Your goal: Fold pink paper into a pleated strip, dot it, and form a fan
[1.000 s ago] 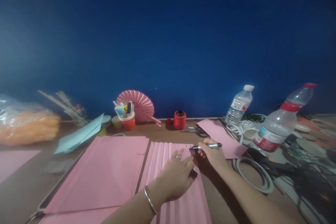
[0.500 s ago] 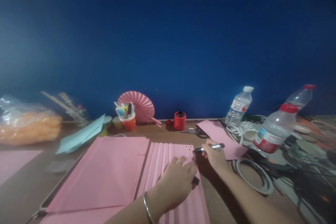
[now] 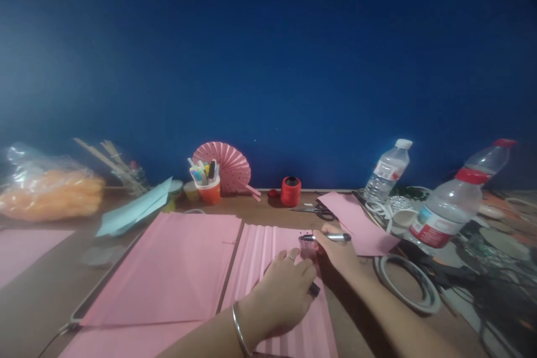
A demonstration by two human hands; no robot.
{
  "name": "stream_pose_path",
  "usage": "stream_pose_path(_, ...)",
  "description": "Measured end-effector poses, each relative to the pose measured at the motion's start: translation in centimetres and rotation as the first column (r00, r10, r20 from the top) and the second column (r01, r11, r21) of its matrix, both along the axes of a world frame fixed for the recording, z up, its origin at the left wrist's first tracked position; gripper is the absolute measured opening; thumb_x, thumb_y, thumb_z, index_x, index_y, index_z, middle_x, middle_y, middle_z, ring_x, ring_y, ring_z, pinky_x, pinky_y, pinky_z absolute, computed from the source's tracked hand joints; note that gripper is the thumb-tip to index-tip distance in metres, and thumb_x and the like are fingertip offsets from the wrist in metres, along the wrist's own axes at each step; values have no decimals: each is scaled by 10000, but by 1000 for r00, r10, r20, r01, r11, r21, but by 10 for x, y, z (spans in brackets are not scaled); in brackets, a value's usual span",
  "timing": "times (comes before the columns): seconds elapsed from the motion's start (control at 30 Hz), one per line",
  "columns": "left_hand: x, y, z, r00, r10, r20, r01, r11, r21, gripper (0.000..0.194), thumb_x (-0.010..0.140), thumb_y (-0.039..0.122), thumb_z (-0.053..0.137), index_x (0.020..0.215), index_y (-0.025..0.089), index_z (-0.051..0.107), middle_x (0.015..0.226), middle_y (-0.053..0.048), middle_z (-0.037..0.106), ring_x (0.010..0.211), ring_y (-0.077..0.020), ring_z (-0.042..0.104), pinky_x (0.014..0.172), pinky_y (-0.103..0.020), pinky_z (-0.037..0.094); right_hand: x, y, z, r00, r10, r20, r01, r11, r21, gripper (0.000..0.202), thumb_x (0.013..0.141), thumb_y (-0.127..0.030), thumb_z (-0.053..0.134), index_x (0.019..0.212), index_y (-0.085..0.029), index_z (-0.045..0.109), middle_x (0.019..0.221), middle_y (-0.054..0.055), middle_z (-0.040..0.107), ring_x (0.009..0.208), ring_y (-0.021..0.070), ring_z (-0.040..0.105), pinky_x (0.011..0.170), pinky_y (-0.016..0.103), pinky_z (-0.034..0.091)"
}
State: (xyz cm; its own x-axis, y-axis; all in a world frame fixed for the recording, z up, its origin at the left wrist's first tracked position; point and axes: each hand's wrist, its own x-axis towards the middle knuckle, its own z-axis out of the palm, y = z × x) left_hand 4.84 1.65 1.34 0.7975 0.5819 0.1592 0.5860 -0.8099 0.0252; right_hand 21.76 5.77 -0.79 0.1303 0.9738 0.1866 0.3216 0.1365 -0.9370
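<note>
My right hand (image 3: 331, 246) is closed around a silver-and-black marker (image 3: 331, 237), its black tip at the upper right part of a pleated pink paper (image 3: 262, 240). A few dark dots show near that tip. Resting on the same pleated sheet, my left hand (image 3: 287, 285) has bent fingers and a black marker cap (image 3: 314, 290) sticking out from under them. A ring and a silver bangle are on this hand and wrist. Left of the pleated paper lies a flat stack of pink paper (image 3: 168, 268).
Toward the wall stand a cup of pens (image 3: 210, 193), a round pink paper fan (image 3: 229, 165) and a red thread spool (image 3: 291, 192). Scissors (image 3: 312, 210) lie nearby. Plastic bottles (image 3: 447, 207), a tape roll (image 3: 380, 274) and cables crowd the right side.
My right hand has moved the marker tip a little left, over the pleated paper's upper right part. My left hand stays in place on the sheet. The whole view has shifted slightly.
</note>
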Motion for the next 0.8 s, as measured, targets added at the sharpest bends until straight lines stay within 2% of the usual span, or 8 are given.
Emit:
stream_pose_path(0.1,0,0,1,1000,5,1,-5,1000,-4,259,869,271,305,992,157,503,961,-71,558,891,-238,467,822,-421,341,0,-1,1,1000,-3,10,3,1000,-10,296,707,-369,499,476,-201,419,467,-20,505,452,120,469,447,222,368)
stream_pose_path(0.23,0,-3,3,1000,-13,14,12,1000,15,265,871,273,313,1026,157,492,1036,-74,544,985,-254,442,850,-423,327,3,0,-7,991,-89,-99,83,995,-56,270,704,-352,504,500,-206,405,455,-26,514,446,129,501,442,225,389)
stream_pose_path(0.33,-2,-5,5,999,-44,17,44,998,39,260,874,270,316,1030,162,494,1095,-76,525,1054,-267,408,871,-433,309,6,0,-13,984,-92,-149,79,993,-93,261,702,-343,514,508,-201,410,451,-31,526,437,126,507,437,222,393)
stream_pose_path(0.53,-3,-5,3,998,-58,7,58,997,41,293,883,260,285,1073,157,483,1057,-79,545,1086,-284,392,873,-447,310,6,3,-20,995,-65,-70,61,997,-57,253,693,-310,510,486,-194,421,437,-33,529,429,115,499,434,211,376)
stream_pose_path(0.67,-2,-5,3,999,-48,0,48,998,35,295,884,269,285,1036,155,510,1066,-77,545,1073,-277,405,893,-450,298,5,4,-20,994,-84,-69,78,993,-85,249,681,-295,511,472,-195,419,414,-39,522,404,112,487,409,207,364)
stream_pose_path(0.8,-2,-4,3,995,-89,-34,91,993,73,304,873,257,300,1064,157,514,1168,-88,500,1110,-290,372,903,-458,286,7,1,-15,973,-174,-150,157,981,-117,243,683,-317,507,491,-201,414,408,-40,532,397,121,495,398,213,365)
